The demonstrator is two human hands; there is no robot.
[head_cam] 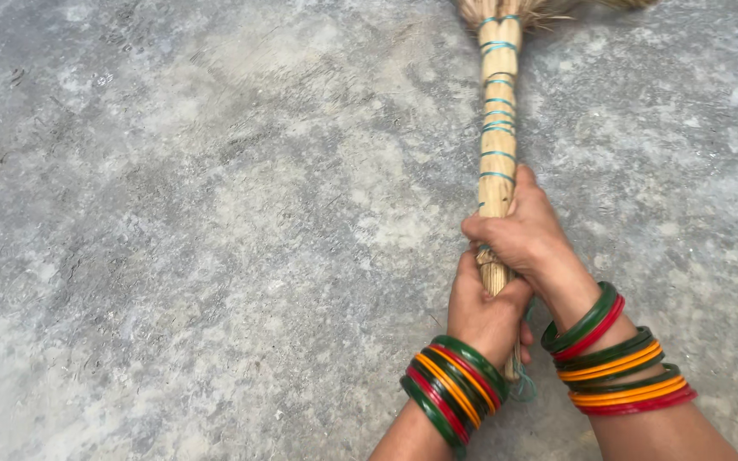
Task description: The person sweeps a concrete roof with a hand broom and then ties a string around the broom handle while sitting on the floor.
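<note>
Mottled grey concrete floor (172, 213). Straw broom (498, 128) points away, head at frame top. Left hand (484, 312) and right hand (523, 230) clenched around bound handle's lower end. Looks light, stiff; grip the thread-wrapped shaft.

I read this as an outdoor yard or courtyard of a home. Bare concrete floor (215, 213), grey, mottled, weather-stained, with faint prints pressed into it at the left. Flat daylight falls on it. A straw broom (498, 128), bound with blue thread, suggests household ground.
</note>
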